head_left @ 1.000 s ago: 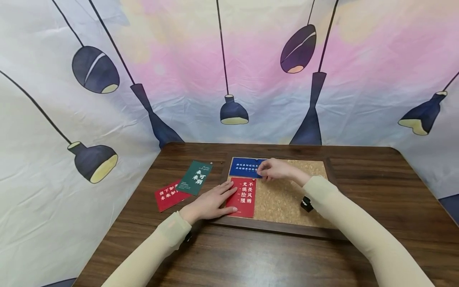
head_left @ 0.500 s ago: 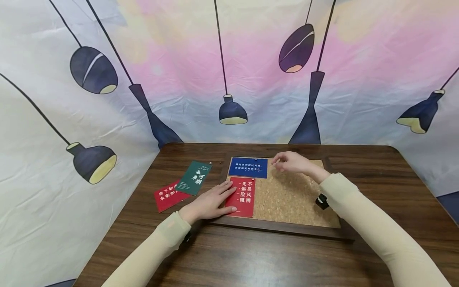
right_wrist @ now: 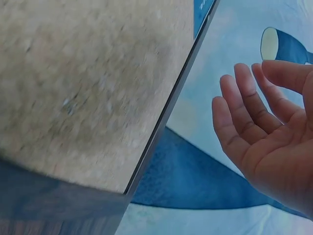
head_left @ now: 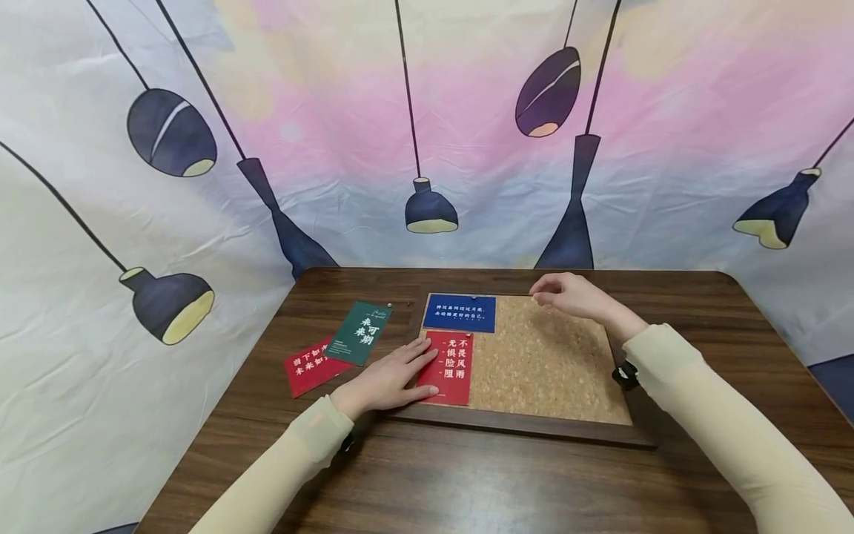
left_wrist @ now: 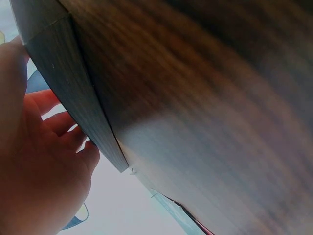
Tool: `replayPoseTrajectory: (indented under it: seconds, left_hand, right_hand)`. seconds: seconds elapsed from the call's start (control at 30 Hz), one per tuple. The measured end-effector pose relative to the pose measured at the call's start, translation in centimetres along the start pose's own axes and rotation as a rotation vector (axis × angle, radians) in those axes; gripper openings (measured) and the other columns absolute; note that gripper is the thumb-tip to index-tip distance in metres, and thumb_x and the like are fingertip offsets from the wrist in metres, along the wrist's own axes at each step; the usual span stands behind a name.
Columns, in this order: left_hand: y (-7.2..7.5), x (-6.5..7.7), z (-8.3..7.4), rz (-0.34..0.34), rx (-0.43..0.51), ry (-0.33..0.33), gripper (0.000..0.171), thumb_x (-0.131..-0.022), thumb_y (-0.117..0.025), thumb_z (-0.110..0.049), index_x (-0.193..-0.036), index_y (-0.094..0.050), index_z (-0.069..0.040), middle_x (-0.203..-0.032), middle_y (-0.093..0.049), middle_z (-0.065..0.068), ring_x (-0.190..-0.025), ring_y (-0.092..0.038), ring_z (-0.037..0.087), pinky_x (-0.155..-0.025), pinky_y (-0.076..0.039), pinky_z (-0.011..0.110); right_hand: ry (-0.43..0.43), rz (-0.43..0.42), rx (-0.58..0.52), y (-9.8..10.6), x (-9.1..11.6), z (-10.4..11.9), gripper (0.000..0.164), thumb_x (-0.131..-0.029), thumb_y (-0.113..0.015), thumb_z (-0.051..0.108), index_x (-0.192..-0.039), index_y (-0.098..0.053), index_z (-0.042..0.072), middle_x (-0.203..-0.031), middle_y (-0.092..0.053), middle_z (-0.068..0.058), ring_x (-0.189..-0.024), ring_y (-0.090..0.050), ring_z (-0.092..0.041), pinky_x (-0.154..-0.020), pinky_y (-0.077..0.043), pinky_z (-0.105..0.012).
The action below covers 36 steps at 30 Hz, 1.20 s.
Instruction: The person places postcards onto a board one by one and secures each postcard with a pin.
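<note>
My left hand (head_left: 383,382) lies with straight fingers over the left edge of a red card (head_left: 459,371) with white characters. That card is on a wood-framed corkboard (head_left: 540,363), near its lower left. Above it on the board sits a blue card (head_left: 460,313), a small pin (head_left: 474,297) at its top edge. My right hand (head_left: 577,297) is raised over the board's far right part, fingers loosely bent. The right wrist view shows that hand (right_wrist: 274,132) holding nothing. In the left wrist view, fingers of the left hand (left_wrist: 49,147) reach along the board's frame (left_wrist: 68,73).
Left of the board, a green card (head_left: 360,334) overlaps another red card (head_left: 310,371) on the dark wooden table (head_left: 427,482). A small pin (head_left: 390,305) is by the green card's top corner. A cloth backdrop (head_left: 494,96) with printed lamps hangs behind.
My right hand has moved away from the blue card, rightward and slightly up over the board, uncovering the card's right end. My left hand stays on the red card.
</note>
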State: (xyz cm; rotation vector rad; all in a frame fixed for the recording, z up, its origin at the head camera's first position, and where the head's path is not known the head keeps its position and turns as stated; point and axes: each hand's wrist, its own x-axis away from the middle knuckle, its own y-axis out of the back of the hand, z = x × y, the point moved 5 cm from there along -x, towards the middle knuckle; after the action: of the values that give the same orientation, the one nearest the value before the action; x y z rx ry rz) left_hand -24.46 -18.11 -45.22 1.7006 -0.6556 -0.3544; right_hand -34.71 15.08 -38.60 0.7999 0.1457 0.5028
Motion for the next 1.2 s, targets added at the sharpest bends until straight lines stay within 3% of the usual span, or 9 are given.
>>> replayPoseTrajectory:
  seconds: [0.37, 0.53, 0.73, 0.97, 1.2]
  left_hand:
    - [-0.1, 0.1, 0.0, 0.006, 0.006, 0.009, 0.078, -0.096, -0.058, -0.057, -0.158, -0.036, -0.015, -0.165, -0.027, 0.008, -0.151, -0.024, 0.025, -0.119, -0.028, 0.044]
    - [-0.2, 0.1, 0.1, 0.007, 0.0, 0.018, 0.079, -0.095, -0.058, -0.058, -0.158, -0.036, -0.015, -0.165, -0.027, 0.008, -0.152, -0.024, 0.024, -0.119, -0.028, 0.044]
    - [-0.2, -0.1, 0.1, 0.002, -0.007, 0.017, 0.079, -0.096, -0.058, -0.058, -0.159, -0.035, -0.016, -0.165, -0.026, 0.007, -0.152, -0.023, 0.024, -0.119, -0.027, 0.043]
    - [-0.2, -0.1, 0.2, 0.004, -0.007, 0.018, 0.079, -0.096, -0.058, -0.058, -0.159, -0.035, -0.016, -0.165, -0.026, 0.007, -0.152, -0.023, 0.024, -0.119, -0.027, 0.044]
    - [-0.2, 0.0, 0.1, 0.004, 0.0, 0.005, 0.079, -0.096, -0.057, -0.058, -0.159, -0.035, -0.015, -0.165, -0.026, 0.008, -0.152, -0.023, 0.025, -0.119, -0.026, 0.044]
  right_hand:
    - [-0.001, -0.212, 0.045, 1.7, 1.4, -2.0, 0.03, -0.107, -0.052, 0.029, -0.126, -0.065, 0.01, -0.117, -0.066, -0.017, -0.097, -0.063, -0.03, -0.078, -0.049, -0.044]
    - [-0.01, -0.269, 0.074, 2.2, 2.1, -2.8, 0.039, -0.107, -0.05, 0.031, -0.138, -0.059, 0.007, -0.133, -0.061, -0.02, -0.118, -0.059, -0.039, -0.091, -0.049, -0.054]
    - [-0.05, -0.203, 0.149, 2.5, 2.5, -4.3, 0.06, -0.107, -0.05, 0.039, -0.152, -0.042, 0.001, -0.153, -0.04, -0.028, -0.139, -0.036, -0.049, -0.107, -0.034, -0.064]
    - [-0.054, -0.078, 0.226, 2.1, 2.5, -6.4, 0.075, -0.105, -0.052, 0.041, -0.157, -0.025, -0.005, -0.158, -0.021, -0.036, -0.143, -0.022, -0.055, -0.109, -0.026, -0.069]
    - [-0.058, -0.031, 0.187, 2.2, 2.8, -8.2, 0.082, -0.104, -0.054, 0.043, -0.157, -0.018, -0.007, -0.16, -0.009, -0.036, -0.147, -0.007, -0.055, -0.11, -0.016, -0.072]
